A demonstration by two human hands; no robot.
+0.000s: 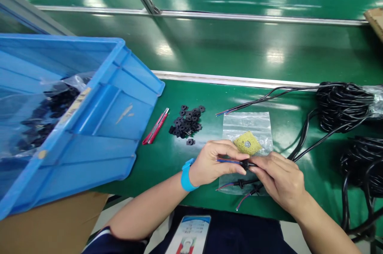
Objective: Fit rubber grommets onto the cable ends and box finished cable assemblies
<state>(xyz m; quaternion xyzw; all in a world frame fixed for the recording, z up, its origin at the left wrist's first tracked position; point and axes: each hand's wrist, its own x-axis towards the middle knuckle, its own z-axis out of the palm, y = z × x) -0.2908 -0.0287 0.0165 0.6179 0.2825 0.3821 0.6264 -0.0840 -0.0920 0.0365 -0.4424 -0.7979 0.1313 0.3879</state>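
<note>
A thin black cable with red and blue wire ends is pinched between both hands just above the near edge of the green tabletop, and a small black grommet sits on it where the thumbs meet. The left hand has its fingers closed around the stripped wire end, while the right hand closes its fingers on the grommet and the cable behind it. The cable looks light and limp, likely to droop unless held close to the grommet; the grommet appears small, rubbery and easy to drop, so a fingertip pinch at its rim would suit it. Under the hands lies a clear plastic bag bearing a yellow sponge, with two finished cable ends at about 6 o'clock of the sponge. At 10 o'clock from the hands sits a pile of loose black grommets, and beside it a red utility knife. Black cable coils lie at 2 o'clock, and a tilted blue bin stands at 9 o'clock. A blue wristband circles the left wrist.
</note>
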